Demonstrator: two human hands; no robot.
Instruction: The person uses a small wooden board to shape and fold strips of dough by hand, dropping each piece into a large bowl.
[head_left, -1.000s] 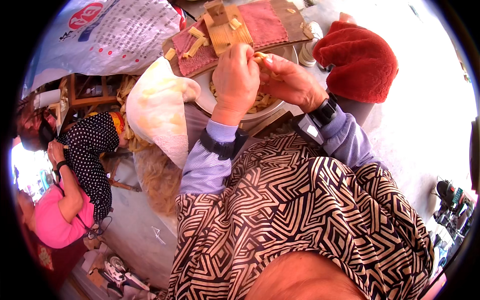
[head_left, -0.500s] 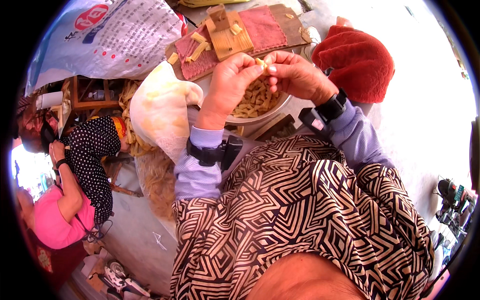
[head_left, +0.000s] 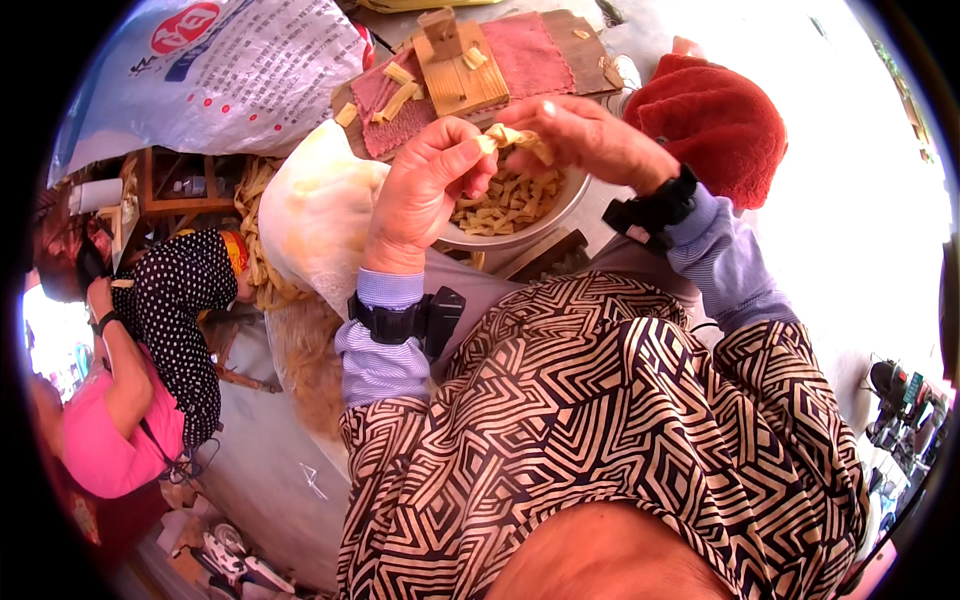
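My left hand (head_left: 422,195) pinches one end of a pale yellow strip (head_left: 517,142) between thumb and fingers. The strip looks twisted or knotted, soft like bean curd skin. Beside its other end, my right hand (head_left: 588,142) is stretched out with its fingers straight; whether it touches the strip I cannot tell. Below both hands stands a round metal basin (head_left: 497,242) full of short yellow pieces (head_left: 515,205). Just beyond, a wooden block with an upright peg (head_left: 465,85) rests on a board, with a small yellow piece on top.
The board (head_left: 575,45) bears a pink cloth (head_left: 525,55) with several loose strips on it. A red towel (head_left: 705,130) lies to the right, a white printed sack (head_left: 250,75) far left. Another person in pink (head_left: 120,440) is at the left, near heaped strips (head_left: 260,240).
My hands have drawn apart, the left moving left and a little nearer. My right fingers have opened from their pinch and straightened; more of the strip shows now.
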